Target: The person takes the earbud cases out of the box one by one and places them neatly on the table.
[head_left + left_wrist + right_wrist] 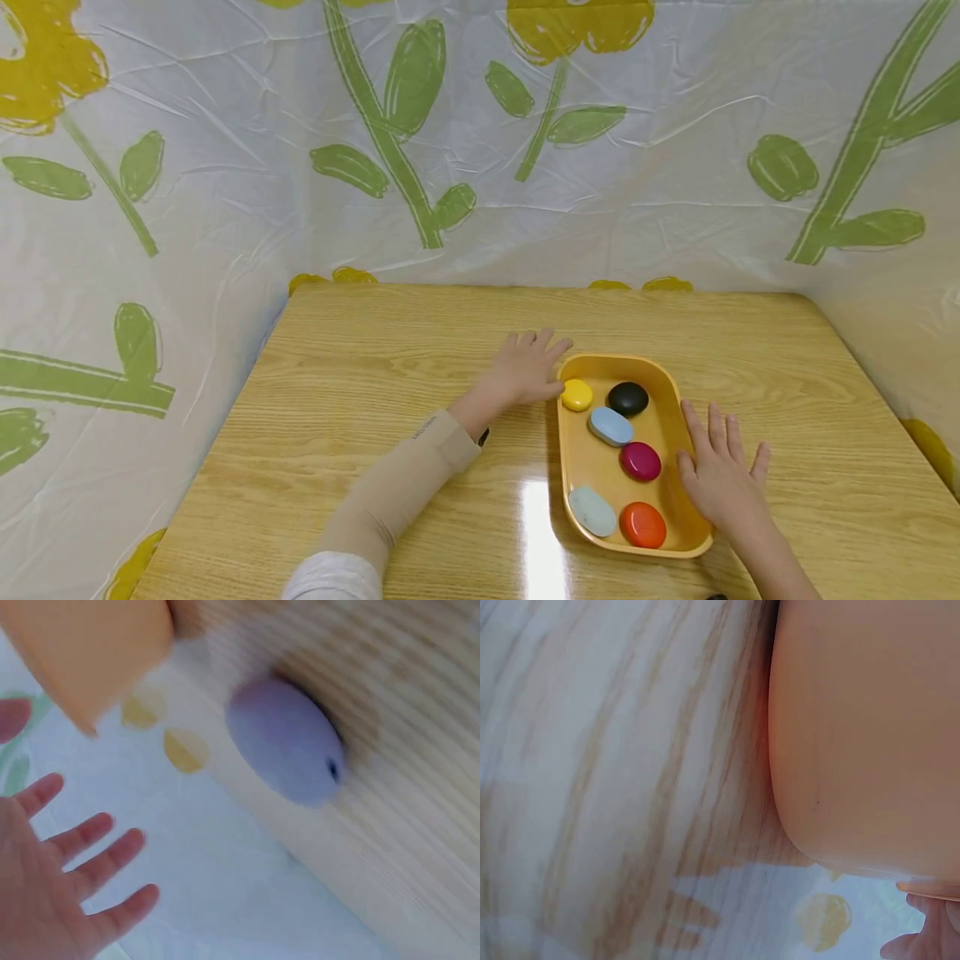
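Note:
On the wooden table, a yellow-orange tray (604,461) holds smooth, rounded stone-like pieces: yellow (577,395), black (627,399), light blue (611,426), magenta (641,461), pale grey-green (592,510) and orange-red (642,524). My left hand (522,369) is at the tray's far left side, fingers spread, thumb at the rim by the yellow piece. Against the right wall lies my right hand (726,471), its fingers straight and apart. The left wrist view shows the left hand (52,877) with fingers extended, holding nothing.
An oval lavender piece (285,739) with a dark spot sits outside the tray in the blurred left wrist view; I cannot make it out in the head view. Behind the table (360,367) hangs a pale cloth (247,167) with printed flowers, also along both sides.

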The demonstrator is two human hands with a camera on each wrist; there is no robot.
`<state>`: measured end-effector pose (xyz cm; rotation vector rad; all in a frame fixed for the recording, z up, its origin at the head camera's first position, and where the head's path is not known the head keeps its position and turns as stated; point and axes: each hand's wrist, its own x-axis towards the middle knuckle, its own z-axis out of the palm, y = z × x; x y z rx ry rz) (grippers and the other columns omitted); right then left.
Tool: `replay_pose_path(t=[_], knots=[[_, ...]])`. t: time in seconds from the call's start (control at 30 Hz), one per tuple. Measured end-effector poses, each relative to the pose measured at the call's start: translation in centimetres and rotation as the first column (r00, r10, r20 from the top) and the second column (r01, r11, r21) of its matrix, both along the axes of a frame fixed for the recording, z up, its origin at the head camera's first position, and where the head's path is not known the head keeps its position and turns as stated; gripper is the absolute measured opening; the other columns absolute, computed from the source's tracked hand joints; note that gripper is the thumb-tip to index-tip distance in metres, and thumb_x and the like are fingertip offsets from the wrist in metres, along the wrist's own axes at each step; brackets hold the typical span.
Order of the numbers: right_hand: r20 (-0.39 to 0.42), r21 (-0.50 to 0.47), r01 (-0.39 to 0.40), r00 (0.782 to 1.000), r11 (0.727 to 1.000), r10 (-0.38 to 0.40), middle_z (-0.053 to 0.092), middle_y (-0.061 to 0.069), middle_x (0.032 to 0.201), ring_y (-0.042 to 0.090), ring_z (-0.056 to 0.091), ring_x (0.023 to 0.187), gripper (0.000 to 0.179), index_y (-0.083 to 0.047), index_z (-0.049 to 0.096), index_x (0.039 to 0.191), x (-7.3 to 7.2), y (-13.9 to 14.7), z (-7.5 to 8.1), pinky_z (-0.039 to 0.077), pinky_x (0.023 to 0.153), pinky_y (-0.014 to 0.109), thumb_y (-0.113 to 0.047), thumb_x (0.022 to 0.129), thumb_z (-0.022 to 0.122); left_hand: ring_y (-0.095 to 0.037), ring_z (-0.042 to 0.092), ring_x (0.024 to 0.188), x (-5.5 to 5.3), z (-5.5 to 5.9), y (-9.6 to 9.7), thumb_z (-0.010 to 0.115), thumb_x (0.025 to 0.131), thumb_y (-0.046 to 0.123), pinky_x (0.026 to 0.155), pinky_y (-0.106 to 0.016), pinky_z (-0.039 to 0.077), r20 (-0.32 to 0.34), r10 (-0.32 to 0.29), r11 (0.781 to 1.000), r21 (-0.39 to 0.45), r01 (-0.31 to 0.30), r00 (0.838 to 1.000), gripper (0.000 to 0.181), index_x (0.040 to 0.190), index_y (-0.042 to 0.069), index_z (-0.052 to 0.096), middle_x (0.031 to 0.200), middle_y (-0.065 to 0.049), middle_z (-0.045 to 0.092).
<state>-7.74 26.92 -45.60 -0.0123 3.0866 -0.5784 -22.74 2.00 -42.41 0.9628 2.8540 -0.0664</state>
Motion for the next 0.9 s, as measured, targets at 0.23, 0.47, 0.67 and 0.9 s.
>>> replay_pose_path(t=[0.23,0.47,0.67,0.9], knots=[[-0.002,0.004,-0.002,1.000,1.000,0.002,-0.005,0.026,0.148,0.039,-0.017,0.134,0.063,-0.020,-0.002,0.148,-0.1,0.0,0.1,-0.022,0.092,0.064,-0.023,0.097,0.035,-0.019,0.032,0.126,1.9,0.1,2.6,0.041,0.088,0.051,0.105,-0.041,0.026,-0.158,-0.192,0.980,-0.076,0.182,0.969,0.064,0.145,0.030,0.021,0.143,0.000,0.026],[-0.004,0.005,0.003,1.000,1.000,-0.003,-0.004,0.026,0.148,0.040,-0.016,0.134,0.064,-0.020,-0.002,0.148,-0.1,-0.1,0.0,-0.021,0.093,0.064,-0.022,0.096,0.036,-0.014,0.034,0.119,2.9,-1.6,4.7,0.045,0.084,0.048,0.102,-0.036,0.028,-0.179,-0.272,0.958,-0.143,0.249,0.945,0.064,0.143,0.035,0.024,0.135,0.006,0.031],[0.000,0.001,0.004,1.000,1.000,-0.004,-0.005,0.026,0.148,0.039,-0.017,0.134,0.064,-0.019,-0.001,0.148,0.0,0.0,0.0,-0.023,0.093,0.063,-0.022,0.096,0.036,-0.012,0.034,0.117,2.6,-2.6,6.1,0.046,0.084,0.050,0.097,-0.029,0.030,-0.145,-0.241,0.948,-0.248,0.200,0.960,0.064,0.142,0.039,0.021,0.136,0.007,0.029],[0.009,0.008,0.004,1.000,1.000,-0.005,-0.006,0.026,0.148,0.040,-0.017,0.134,0.063,-0.020,-0.002,0.148,0.0,-0.1,0.2,-0.022,0.093,0.063,-0.023,0.097,0.035,-0.010,0.032,0.121,2.4,-2.7,6.9,0.044,0.085,0.050,0.097,-0.025,0.026,-0.094,-0.191,0.920,-0.365,0.144,0.977,0.061,0.141,0.042,0.021,0.140,0.008,0.027]])
